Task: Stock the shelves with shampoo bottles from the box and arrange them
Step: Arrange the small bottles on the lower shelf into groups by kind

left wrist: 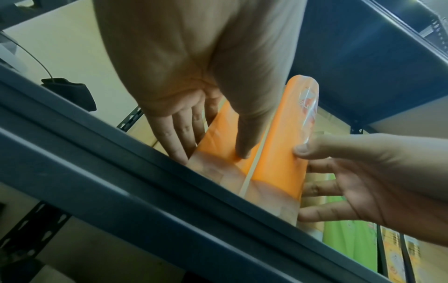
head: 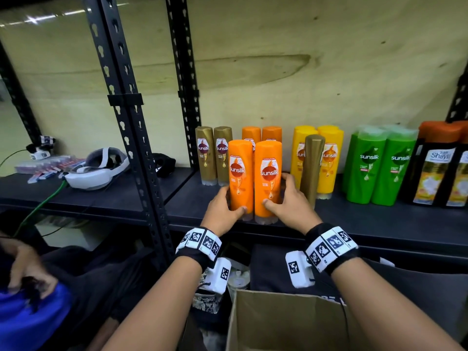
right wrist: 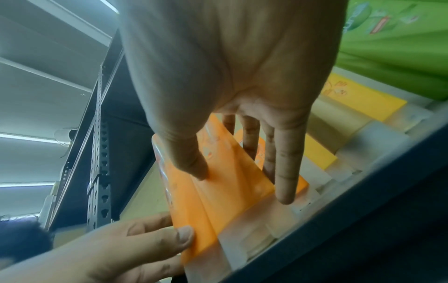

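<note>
Left hand (head: 222,211) grasping left orange bottle (head: 240,173), right hand (head: 291,206) grasping right orange bottle (head: 268,178), both upright at shelf (head: 354,224) front edge

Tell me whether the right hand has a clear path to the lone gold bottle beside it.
Probably yes: the gold bottle stands just right of the right hand with nothing between, but that hand grips the orange bottle and must release first.

"sunsilk" on orange bottle (head: 268,181); "Shay" on black bottle (head: 434,165)

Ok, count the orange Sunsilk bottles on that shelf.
4: two front orange bottles, left hand and right hand gripping them; two behind. More may be hidden.
</note>
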